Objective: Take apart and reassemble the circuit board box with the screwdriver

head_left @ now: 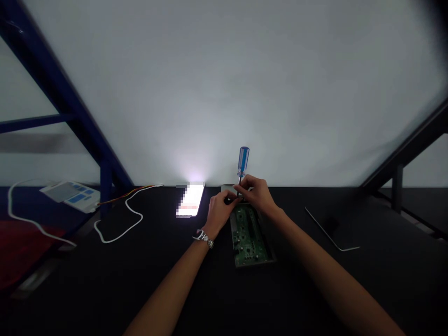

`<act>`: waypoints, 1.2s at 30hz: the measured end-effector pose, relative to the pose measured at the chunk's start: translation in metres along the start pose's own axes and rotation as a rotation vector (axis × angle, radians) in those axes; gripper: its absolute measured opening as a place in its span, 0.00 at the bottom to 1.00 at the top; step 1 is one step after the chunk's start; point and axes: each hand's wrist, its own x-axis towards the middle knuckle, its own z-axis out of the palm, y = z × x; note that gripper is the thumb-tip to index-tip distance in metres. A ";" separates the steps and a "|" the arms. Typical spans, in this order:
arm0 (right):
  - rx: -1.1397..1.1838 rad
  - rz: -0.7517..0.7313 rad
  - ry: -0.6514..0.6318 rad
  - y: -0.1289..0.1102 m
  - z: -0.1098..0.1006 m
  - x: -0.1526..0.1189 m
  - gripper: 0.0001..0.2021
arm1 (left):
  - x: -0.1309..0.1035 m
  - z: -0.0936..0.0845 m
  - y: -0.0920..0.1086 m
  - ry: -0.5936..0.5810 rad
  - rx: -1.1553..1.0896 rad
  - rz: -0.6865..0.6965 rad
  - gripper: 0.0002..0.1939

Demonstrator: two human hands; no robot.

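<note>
A screwdriver (243, 161) with a clear blue handle stands nearly upright over the far end of a green circuit board (249, 235). My right hand (257, 191) pinches its metal shaft just below the handle. At the board's far end, my left hand (221, 209) has its thumb and forefinger brought together close to the screwdriver's lower shaft. What those left fingertips hold, if anything, is too small to make out. The tool's tip is hidden by my fingers. The board lies lengthwise in a metal frame on the black table (210, 298).
Left of the board, a bright, pixelated lit screen (192, 199) lies near the wall. A white cable (122, 233) curls farther left, beside a printed card (75, 196). To the right rests a bent metal rod (325, 233). Blue frame bars (80, 126) slant at the left.
</note>
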 end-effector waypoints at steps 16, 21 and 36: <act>-0.009 0.002 -0.101 -0.009 -0.012 0.003 0.08 | -0.001 -0.004 0.002 -0.038 -0.038 0.043 0.11; -0.050 -0.013 0.044 -0.005 0.000 0.000 0.13 | -0.002 0.002 0.005 0.029 0.007 -0.002 0.10; 0.037 -0.002 -0.150 -0.013 -0.015 0.005 0.06 | -0.001 -0.005 0.006 -0.104 -0.112 0.053 0.11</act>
